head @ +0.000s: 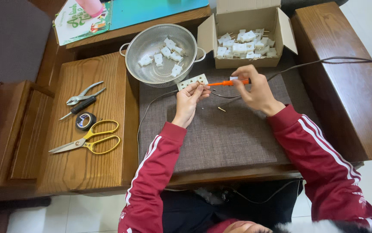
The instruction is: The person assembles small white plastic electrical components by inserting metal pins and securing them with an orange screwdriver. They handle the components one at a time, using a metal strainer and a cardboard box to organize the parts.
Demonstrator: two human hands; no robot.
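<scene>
- The right hand (255,88) is closed around an orange-handled screwdriver (228,82), holding it near the rear end of the handle.
- The screwdriver lies almost level, its long axis running across the view from the right hand toward the left hand (190,101); its tip points at the left fingertips.
- The left hand is pinched shut on a small part at the end of a dark cable (324,61); the part is too small to tell exactly. The tip meets it or stands just beside it; contact cannot be made out.
- The cable runs from between the hands, under the right hand and off to the right over the wooden armrest.
- A white terminal strip (192,81) lies on the grey cloth-covered table (220,138) just behind the left fingers, nearer that hand than the right.
- A small brass screw (221,109) lies loose on the cloth between the wrists.
- Behind stand a metal colander (151,43) and a cardboard box (246,17), both holding white plug parts.
</scene>
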